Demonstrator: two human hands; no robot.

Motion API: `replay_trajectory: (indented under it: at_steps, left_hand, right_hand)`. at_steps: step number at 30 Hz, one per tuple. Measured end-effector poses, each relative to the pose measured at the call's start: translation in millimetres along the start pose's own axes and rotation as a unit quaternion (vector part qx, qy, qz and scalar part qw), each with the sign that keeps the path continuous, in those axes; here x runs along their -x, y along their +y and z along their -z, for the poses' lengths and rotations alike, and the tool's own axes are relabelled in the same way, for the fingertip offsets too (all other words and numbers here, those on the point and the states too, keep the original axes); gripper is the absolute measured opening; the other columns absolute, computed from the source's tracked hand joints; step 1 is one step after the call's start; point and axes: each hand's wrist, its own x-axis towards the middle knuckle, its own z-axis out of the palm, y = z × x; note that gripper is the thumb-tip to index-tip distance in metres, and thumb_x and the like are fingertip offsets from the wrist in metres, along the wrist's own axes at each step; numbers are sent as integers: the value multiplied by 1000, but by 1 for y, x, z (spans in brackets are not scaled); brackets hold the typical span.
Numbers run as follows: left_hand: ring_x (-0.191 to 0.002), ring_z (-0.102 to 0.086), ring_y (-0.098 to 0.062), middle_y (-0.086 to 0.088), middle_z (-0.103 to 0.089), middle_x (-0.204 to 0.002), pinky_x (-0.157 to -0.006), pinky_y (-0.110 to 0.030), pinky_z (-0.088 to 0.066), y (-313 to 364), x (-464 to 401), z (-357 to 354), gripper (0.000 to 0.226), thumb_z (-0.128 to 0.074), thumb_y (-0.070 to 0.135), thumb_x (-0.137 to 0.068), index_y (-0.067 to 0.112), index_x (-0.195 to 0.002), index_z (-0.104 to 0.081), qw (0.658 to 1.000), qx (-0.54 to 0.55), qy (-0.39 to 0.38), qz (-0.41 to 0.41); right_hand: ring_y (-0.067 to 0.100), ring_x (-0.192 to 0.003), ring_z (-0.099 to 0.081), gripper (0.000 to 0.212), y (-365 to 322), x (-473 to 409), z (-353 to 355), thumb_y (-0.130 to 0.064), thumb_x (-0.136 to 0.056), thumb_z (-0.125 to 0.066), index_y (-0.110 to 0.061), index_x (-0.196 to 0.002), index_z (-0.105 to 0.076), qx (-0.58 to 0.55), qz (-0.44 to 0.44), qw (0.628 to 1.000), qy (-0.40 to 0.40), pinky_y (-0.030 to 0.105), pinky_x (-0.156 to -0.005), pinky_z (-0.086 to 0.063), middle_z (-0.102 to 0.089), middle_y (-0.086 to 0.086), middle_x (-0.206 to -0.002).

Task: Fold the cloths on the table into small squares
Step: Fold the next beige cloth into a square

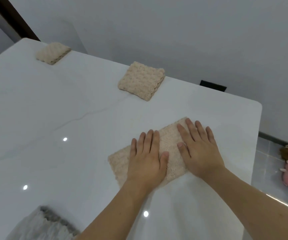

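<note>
Cloth (170, 149) lies pressed flat under left hand (146, 158) and right hand (199, 149).

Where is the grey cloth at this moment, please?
In the head view the grey cloth lies at the bottom left on the white table, at its near edge, left of the person's left forearm and apart from the beige cloth under both hands.
</note>
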Motion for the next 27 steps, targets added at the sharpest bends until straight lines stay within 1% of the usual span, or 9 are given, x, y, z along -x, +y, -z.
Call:
replay_trajectory:
  at_steps: [2,4,7,11,14,18,22,25,27]
  left_hand:
    - [-153,0,-18,1,-7,-166,-123,-42,5,-9,0,-3,69,-5,53,-99,20,-159,-5,1000,-5,9,-5]
    - [-145,-26,-22,-1,-32,-157,-121,-41,-15,-24,7,-2,62,-17,48,-101,18,-154,-28,999,5,44,8]
    - [-102,-49,-26,-4,-53,-114,-94,-38,-36,-49,12,7,39,-36,38,-97,16,-123,-57,989,-13,135,56]
    - [-109,-46,-30,-11,-51,-120,-100,-41,-30,-32,-6,24,35,-51,21,-91,10,-124,-54,982,-14,183,-37]
    - [-133,-36,-24,-7,-43,-144,-115,-44,-26,-5,-5,19,47,-38,36,-101,13,-142,-44,989,44,80,-112]
    - [-152,-2,-13,7,-11,-165,-123,-43,0,-37,11,-2,63,-14,57,-101,31,-158,-9,996,-25,1,-81]
    - [-141,-20,-19,4,-27,-157,-119,-36,-10,-45,9,4,64,-14,56,-99,27,-156,-21,998,-36,14,-50]
    - [-108,-45,-23,-1,-53,-119,-94,-35,-31,-27,-2,10,44,-34,44,-96,17,-124,-55,995,-10,95,27]
    - [-93,-48,-23,3,-55,-96,-83,-36,-38,-20,-16,22,20,-43,32,-91,17,-96,-57,991,39,82,103]
  right_hand:
    - [21,-149,6,59,0,0,-1,-49,-98,-8,-32,-154,-5,-4,0,1000,2,44,-120,5,4,-4,-163]
    - [21,-149,4,59,1,0,0,-49,-98,-8,-32,-154,-7,-9,-1,1000,5,44,-121,4,2,-4,-163]
    - [20,-149,5,58,-1,1,2,-49,-98,-9,-33,-154,-7,-6,-5,1000,5,44,-121,3,2,-5,-163]
    - [20,-150,1,58,0,0,0,-49,-99,-11,-32,-154,-10,-9,-5,1000,11,44,-121,1,-3,-4,-163]
    - [22,-150,-2,58,0,0,-1,-49,-99,-12,-30,-154,-12,-7,-5,1000,16,45,-121,-1,-5,-3,-163]
    - [20,-150,2,58,1,0,-1,-48,-99,-10,-32,-154,-8,-1,-7,1000,12,44,-121,1,0,-5,-163]
    - [20,-149,2,58,-1,0,0,-48,-98,-10,-33,-154,-7,-6,-8,1000,13,43,-121,3,1,-6,-163]
    - [20,-150,-1,58,-1,1,1,-49,-98,-10,-33,-154,-10,-6,-12,1000,19,44,-121,0,-3,-5,-163]
    - [20,-149,-3,58,-1,2,-1,-48,-98,-11,-33,-154,-11,-9,-10,1000,23,44,-121,-1,-4,-5,-163]
